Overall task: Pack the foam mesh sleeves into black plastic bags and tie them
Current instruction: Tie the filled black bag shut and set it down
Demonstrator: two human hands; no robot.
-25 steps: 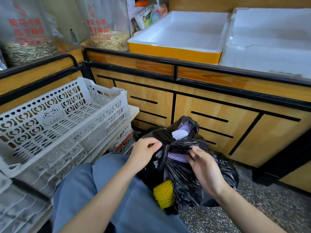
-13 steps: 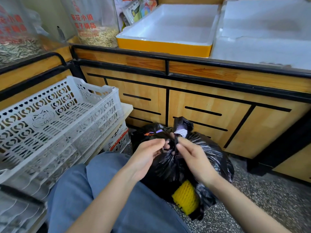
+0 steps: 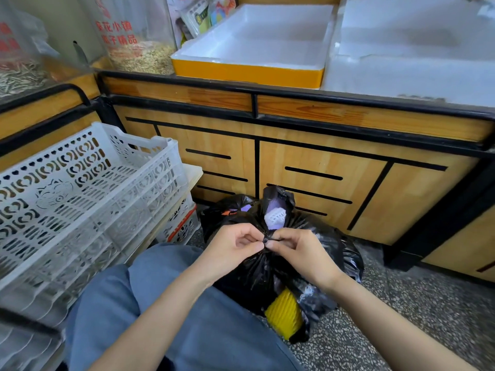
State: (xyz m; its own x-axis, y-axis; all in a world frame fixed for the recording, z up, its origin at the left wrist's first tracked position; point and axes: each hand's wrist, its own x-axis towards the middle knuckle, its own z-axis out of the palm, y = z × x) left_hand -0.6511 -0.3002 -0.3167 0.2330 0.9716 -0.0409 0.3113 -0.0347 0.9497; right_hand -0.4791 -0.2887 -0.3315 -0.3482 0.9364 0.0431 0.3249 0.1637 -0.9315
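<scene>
On floor (image 3: 407, 303), black plastic bag (image 3: 254, 271) of foam mesh sleeves (image 3: 284, 315), likely light, springy, film thin and slick; left hand (image 3: 230, 250), right hand (image 3: 304, 254) grips both pinching gathered neck (image 3: 268, 238), so hold there, tug gently.

L hand (image 3: 233, 247) & R hand (image 3: 300, 250) fingertips meet, both pinching bag knot (image 3: 268, 236).

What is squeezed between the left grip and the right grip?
The twisted top of the black bag, pinched by left grip and right grip, in the head view.
</scene>
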